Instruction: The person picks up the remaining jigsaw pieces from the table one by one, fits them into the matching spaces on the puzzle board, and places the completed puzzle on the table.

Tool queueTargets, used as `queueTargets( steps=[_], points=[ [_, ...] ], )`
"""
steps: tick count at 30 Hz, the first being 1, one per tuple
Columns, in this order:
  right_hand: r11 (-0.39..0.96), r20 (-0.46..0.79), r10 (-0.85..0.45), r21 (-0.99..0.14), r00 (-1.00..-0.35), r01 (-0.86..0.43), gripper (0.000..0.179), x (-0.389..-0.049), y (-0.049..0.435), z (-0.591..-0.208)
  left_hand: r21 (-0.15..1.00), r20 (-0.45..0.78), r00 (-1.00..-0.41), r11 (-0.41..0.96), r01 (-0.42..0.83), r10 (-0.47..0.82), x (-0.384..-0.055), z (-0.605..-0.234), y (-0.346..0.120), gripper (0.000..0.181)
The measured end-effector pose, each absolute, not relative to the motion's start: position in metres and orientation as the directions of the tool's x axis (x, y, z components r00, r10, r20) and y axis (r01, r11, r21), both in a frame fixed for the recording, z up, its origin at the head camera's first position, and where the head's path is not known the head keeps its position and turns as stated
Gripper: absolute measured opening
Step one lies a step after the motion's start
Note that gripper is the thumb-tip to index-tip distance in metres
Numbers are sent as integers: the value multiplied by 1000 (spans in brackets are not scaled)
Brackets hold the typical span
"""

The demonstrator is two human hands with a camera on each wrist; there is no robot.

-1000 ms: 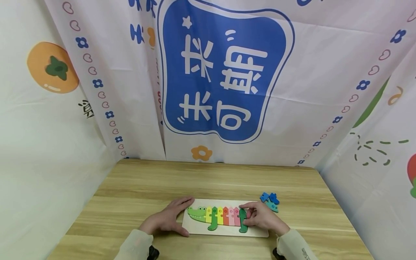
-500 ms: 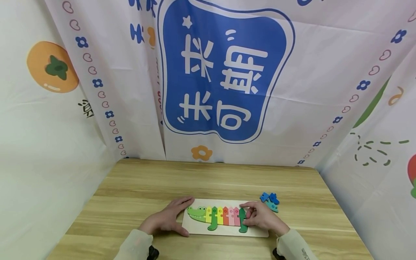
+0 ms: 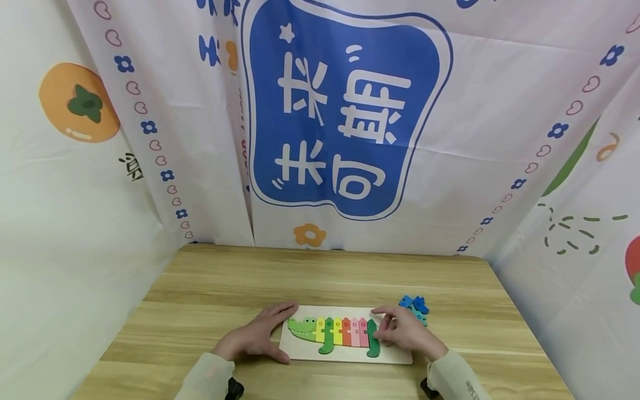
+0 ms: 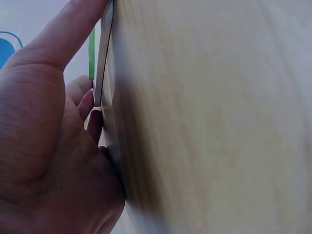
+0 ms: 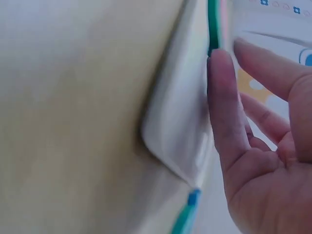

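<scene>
A pale wooden puzzle board (image 3: 345, 356) lies on the table, bearing a crocodile of coloured pieces: a green head (image 3: 302, 330), then yellow, green, orange and pink strips. My left hand (image 3: 260, 333) is spread at the board's left end, its thumb touching the front corner and its index finger reaching the back one. At the crocodile's right end sits a dark green leg piece (image 3: 373, 340). Close beside it is my right hand (image 3: 409, 334), fingers loose with thumb and index parted. In the right wrist view, the thumb (image 5: 224, 83) is right at the dark green leg piece's end.
Several loose blue and teal pieces (image 3: 420, 305) lie just behind the board's right corner, partly hidden by my right hand. The wooden table (image 3: 300, 278) extends back to a printed cloth (image 3: 220, 211); more cloth hangs at both sides.
My right hand has let go of the dark green leg piece and drawn back slightly to the right, its fingers opening. The left hand stays at the board's left end.
</scene>
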State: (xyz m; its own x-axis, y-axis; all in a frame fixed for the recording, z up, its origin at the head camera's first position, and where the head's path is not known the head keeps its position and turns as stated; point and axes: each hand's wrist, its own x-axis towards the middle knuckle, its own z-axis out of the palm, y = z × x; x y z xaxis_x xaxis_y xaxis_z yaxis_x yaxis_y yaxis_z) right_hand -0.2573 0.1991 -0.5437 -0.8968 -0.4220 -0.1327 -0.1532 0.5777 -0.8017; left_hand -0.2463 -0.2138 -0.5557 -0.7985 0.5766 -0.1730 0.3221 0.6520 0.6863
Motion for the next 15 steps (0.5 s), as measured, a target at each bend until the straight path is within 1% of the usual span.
queueTargets(
  steps=[5, 8, 10, 15],
  points=[
    [654, 18, -289, -726, -957, -211, 44, -269, 221, -528, 682, -180, -802, 660, 315, 569, -248, -554, -215, 117],
    [702, 85, -197, -683, -977, -201, 41, -279, 239, -525, 686, -177, -802, 656, 315, 570, -248, -555, -215, 117],
    [730, 94, -149, -661, -984, -174, 41, -284, 250, -526, 686, -173, -799, 652, 321, 575, -248, -555, -214, 117],
    [769, 70, -128, -623, -989, -144, 41, -290, 263, -529, 669, -164, -794, 658, 346, 585, -248, -558, -214, 117]
  ],
)
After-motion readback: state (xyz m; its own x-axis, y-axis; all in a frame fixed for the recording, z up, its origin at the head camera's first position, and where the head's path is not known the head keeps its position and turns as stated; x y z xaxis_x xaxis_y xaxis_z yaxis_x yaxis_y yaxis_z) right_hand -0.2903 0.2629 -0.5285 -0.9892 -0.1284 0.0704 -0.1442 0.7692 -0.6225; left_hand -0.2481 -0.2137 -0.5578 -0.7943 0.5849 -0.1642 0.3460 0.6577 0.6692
